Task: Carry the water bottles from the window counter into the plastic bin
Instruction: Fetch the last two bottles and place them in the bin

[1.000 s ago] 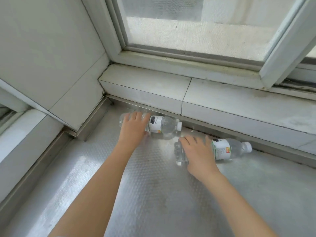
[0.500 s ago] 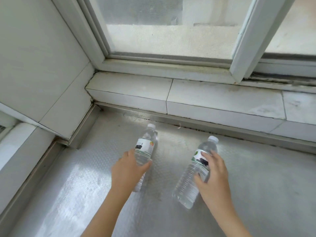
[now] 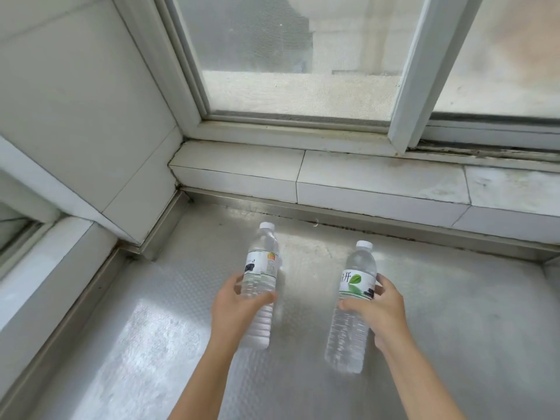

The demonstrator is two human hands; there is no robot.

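**Both hands hold bottles above the window counter**

Now each hand grips one clear water bottle, and both bottles are held cap-up, away from the person, over the metal counter [image 3: 157,344].

Left hand [image 3: 235,310]: its fingers and thumb curl round the middle of the left bottle [image 3: 261,286], just below the white label with a dark mark and a small orange patch. The thumb lies across the bottle's front. The white cap points toward the window, and the ribbed lower half hangs past the hand toward the person.

Right hand [image 3: 378,310]: it wraps the right bottle [image 3: 351,310] from the right side, thumb across the front under the label, fingers touching the label's right edge. That label is white with a green leaf and dark print. The bottle's base reaches lower in view than the left bottle's base. Whether either base touches the counter cannot be told.

The two bottles are near each other but apart, with bare counter showing between them.

The counter has a fine embossed pattern and a bright reflected patch at its left. Behind it runs a white tiled sill [image 3: 378,180], grimy along the joints, and above that a window frame [image 3: 409,71] with a vertical bar and a mesh screen. A white tiled wall [image 3: 75,101] closes the left side. The plastic bin is not in view.
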